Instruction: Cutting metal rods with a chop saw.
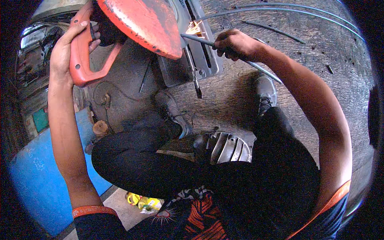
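Note:
At the upper left my left hand is wrapped round the orange D-shaped handle of a chop saw. The saw's worn orange blade guard covers most of its wheel. To the right, my right hand is closed round a thin dark metal rod, whose left end reaches the guard's edge. Bright sparks fly just above that end, over the grey saw base. The exact contact between wheel and rod is hidden by the guard.
Long thin rods curve across the worn floor at the upper right. A short rod lies below them. My shoes stand near the saw base. A finned metal part sits between my legs, and a blue panel is at the left.

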Motion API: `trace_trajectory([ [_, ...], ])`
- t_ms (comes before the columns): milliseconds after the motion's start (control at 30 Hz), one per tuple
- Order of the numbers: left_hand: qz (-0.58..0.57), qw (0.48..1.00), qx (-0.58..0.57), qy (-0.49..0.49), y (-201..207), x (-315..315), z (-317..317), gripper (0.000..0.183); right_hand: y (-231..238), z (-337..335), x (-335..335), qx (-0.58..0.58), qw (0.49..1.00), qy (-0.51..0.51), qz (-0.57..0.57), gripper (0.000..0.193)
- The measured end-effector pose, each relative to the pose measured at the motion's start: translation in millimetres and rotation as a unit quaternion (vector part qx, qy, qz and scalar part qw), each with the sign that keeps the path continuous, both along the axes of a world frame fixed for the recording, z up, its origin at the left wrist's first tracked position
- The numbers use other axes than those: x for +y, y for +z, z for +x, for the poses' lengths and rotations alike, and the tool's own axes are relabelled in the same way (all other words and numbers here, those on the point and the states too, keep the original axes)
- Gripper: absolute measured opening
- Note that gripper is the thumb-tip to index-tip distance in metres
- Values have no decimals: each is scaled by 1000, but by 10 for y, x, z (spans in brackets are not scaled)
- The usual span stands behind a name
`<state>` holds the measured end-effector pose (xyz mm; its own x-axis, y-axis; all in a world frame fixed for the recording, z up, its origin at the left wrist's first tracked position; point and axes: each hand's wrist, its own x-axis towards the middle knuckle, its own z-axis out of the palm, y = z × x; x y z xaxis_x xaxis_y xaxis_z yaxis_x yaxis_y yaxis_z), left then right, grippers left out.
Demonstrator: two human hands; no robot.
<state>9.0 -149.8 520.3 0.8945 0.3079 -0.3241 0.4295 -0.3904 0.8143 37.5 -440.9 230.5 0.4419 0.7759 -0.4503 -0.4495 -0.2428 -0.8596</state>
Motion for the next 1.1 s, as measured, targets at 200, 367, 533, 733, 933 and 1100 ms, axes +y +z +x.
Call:
trace_trajectory([
  [200,10,1000,9,-4,15,1,-3,43,87,84,-43,-142,989,-17,-43,23],
  [367,7,1000,2,1,7,4,5,45,91,212,-23,-354,935,-8,-17,21],
  [533,15,1000,5,-12,18,14,3,45,165,310,-11,-529,847,-27,-47,18],
  [733,17,1000,9,-9,22,21,1,44,200,397,34,-695,687,137,-163,11],
  [933,30,999,10,-7,36,-2,-19,45,171,366,16,-671,735,4,-96,10],
  [1100,17,1000,0,-8,18,-6,-10,45,219,317,3,-668,738,-80,-57,4],
])
